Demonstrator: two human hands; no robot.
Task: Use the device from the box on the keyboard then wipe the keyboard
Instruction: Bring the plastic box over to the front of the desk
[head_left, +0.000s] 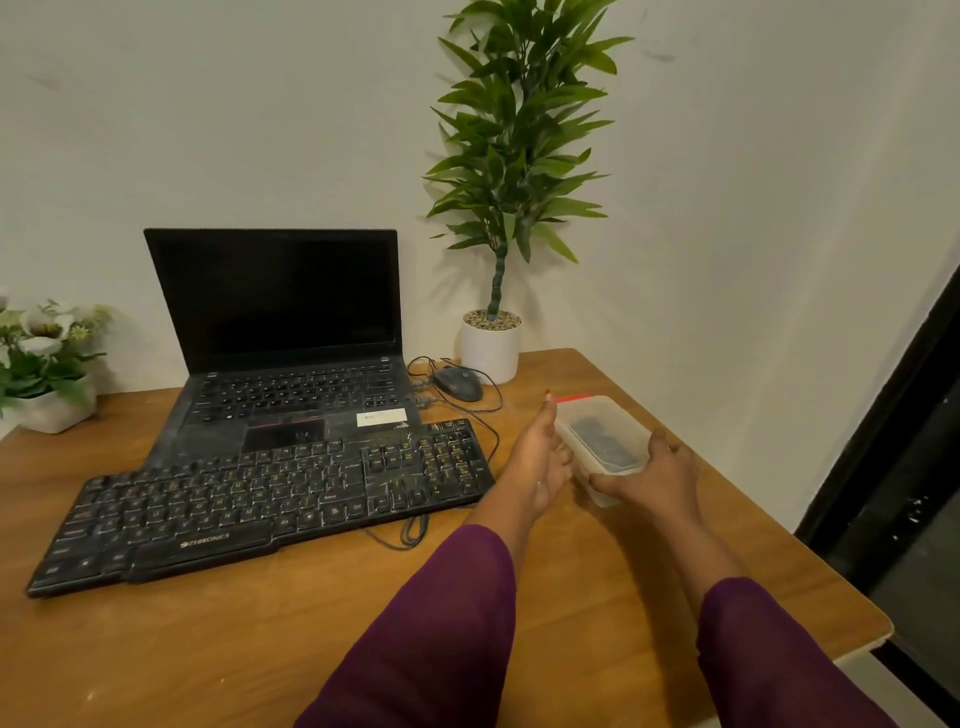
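We find the task at its first step, getting into the box (621, 415); it is a clear plastic container on the wooden table (208, 649), just to the right of the keyboard (260, 512), with a dark device (602, 441) lying inside; the left hand (540, 457) lies with straight fingers flat against the box's left wall; the right hand (660, 475) grips the near right corner, thumb along the near edge and fingers curled over the rim; whether a lid is fitted we cannot tell, though a red strip (571, 399) shows at the far edge; in our judgement the next move calls for steadying the box, opening it if covered, and lifting the device out toward the keyboard; wiping is not yet reached.
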